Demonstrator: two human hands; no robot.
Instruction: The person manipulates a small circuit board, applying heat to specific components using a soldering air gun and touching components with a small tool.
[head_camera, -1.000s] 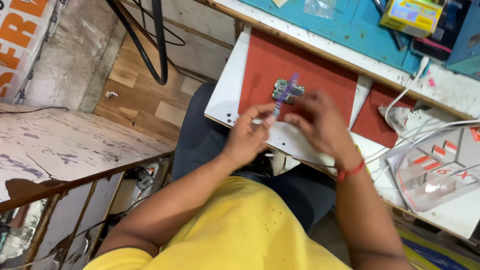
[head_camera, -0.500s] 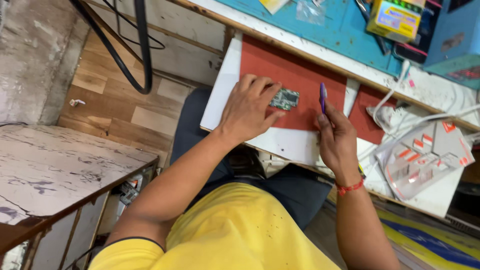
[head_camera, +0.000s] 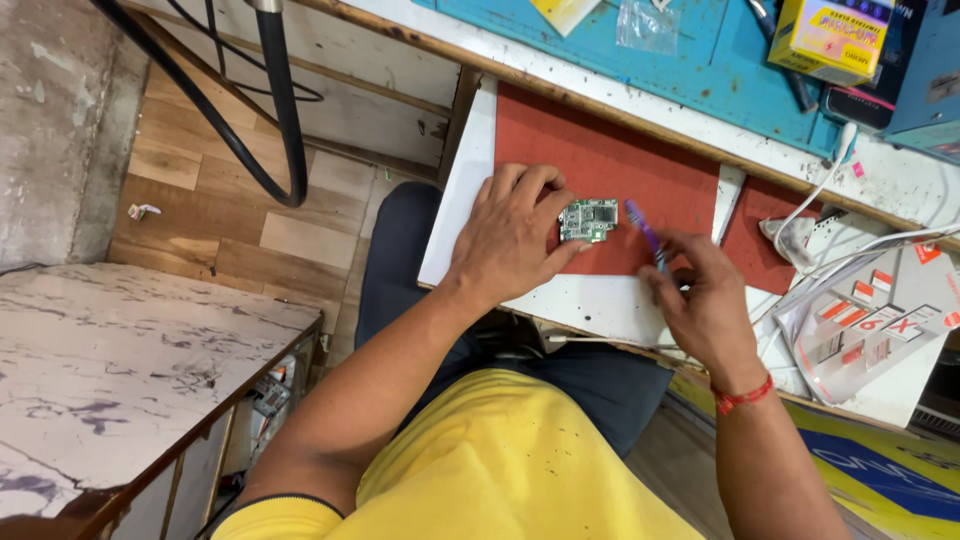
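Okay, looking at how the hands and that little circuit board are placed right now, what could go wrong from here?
The small green circuit board lies on the red mat, pinned only at its edge by the left hand, so it might skid under pressure. The thin purple tool in the right hand could slip and scratch components. A white cable nearby might snag.

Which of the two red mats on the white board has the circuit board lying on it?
The larger red mat, on the left. The green circuit board rests on it under the left hand; the smaller red mat lies right of the white gap.
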